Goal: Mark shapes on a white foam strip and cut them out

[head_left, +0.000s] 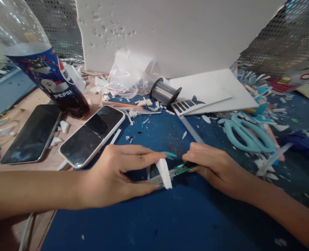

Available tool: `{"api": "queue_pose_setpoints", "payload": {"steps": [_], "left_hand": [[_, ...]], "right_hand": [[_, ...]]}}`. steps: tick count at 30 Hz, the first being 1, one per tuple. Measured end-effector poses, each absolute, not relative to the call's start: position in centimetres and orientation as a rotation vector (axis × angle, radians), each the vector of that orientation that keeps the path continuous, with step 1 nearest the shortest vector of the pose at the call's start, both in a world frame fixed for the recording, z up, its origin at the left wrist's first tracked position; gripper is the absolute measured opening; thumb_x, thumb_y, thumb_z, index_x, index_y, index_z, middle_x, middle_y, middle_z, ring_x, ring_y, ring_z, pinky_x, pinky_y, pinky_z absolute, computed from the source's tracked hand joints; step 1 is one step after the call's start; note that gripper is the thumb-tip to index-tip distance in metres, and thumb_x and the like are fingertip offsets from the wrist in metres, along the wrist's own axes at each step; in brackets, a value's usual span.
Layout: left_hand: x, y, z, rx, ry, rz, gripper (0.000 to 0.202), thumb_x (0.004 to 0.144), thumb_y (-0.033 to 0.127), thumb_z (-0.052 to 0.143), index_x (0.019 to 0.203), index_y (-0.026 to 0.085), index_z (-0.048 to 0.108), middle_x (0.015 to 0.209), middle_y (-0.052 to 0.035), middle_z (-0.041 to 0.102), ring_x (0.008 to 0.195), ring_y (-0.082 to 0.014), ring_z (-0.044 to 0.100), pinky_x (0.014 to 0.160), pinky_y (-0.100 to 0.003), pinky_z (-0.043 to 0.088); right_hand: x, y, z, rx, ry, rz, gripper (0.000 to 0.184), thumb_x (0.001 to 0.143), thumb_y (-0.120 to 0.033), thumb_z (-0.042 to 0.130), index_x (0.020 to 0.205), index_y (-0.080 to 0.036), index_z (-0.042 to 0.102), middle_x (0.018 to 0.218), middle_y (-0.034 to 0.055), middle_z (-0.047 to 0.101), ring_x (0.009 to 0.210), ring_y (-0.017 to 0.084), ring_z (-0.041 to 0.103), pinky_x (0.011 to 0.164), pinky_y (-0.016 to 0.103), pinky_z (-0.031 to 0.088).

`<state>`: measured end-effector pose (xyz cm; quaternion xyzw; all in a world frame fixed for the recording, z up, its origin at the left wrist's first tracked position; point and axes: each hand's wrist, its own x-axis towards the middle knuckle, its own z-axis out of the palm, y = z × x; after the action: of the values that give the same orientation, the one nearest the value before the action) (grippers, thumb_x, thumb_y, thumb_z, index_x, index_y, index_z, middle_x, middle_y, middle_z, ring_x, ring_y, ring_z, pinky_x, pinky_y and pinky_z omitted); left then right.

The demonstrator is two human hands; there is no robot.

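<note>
White foam piece [164, 174] is sitting just above the blue surface [112, 226], between the hands. The left grip [125, 170] is pinching it between thumb and fingers. The right grip [212, 164] is clasping a green-handled cutter [182, 169], its flat blade pointing at the piece; depth of contact is not showing clearly. Judged by this, cutting is being carried out and is not yet finished; the amount left is not showing. The piece is presenting a narrow, matte slab with slightly uneven edges. Beyond, irregular white scraps [64, 126] are littering the work area, suggesting earlier cuts. A smooth grey spool [165, 93] with black flanges is resting near thin, flat white sheets [201, 83]. Light-blue scissors [229, 132] with looped handles are lying to the right. Behind, a pitted white board [170, 38] is standing upright.
</note>
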<state>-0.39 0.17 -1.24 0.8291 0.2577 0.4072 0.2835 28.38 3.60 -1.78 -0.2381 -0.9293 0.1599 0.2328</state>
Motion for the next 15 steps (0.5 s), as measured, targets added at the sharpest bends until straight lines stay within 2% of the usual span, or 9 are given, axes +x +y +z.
{"api": "queue_pose_setpoints", "payload": {"steps": [4,10,15], "left_hand": [[-0.32,0.17,-1.32,2.226,0.679,1.083,0.033,0.095,0.02,0.079,0.128,0.014,0.076,0.109,-0.0091,0.082,0.091,-0.0134,0.081,0.085,-0.013,0.062],[-0.31,0.09,-1.41,2.235,0.691,1.079,0.04,0.095,0.018,0.079,0.135,0.021,0.074,0.111,-0.0075,0.082,0.092,-0.0153,0.081,0.085,-0.017,0.064],[-0.29,0.11,-1.44,2.251,0.689,1.074,0.037,0.093,0.018,0.08,0.13,0.019,0.077,0.11,-0.0082,0.083,0.09,-0.0151,0.081,0.085,-0.017,0.065]], "right_hand": [[28.4,3.3,-2.6,-0.645,-2.522,0.477,0.034,0.115,-0.039,0.037,0.094,-0.022,0.058,0.069,-0.0002,0.056,0.063,0.016,0.051,0.063,0.03,0.04],[28.27,3.1,-2.73,-0.663,-2.535,0.504,0.038,0.115,-0.042,0.035,0.093,-0.021,0.058,0.068,0.0,0.055,0.062,0.016,0.048,0.062,0.03,0.037],[27.98,2.84,-2.63,-0.699,-2.526,0.518,0.044,0.115,-0.046,0.031,0.087,-0.022,0.055,0.067,0.0008,0.055,0.062,0.017,0.049,0.062,0.031,0.037]]}}
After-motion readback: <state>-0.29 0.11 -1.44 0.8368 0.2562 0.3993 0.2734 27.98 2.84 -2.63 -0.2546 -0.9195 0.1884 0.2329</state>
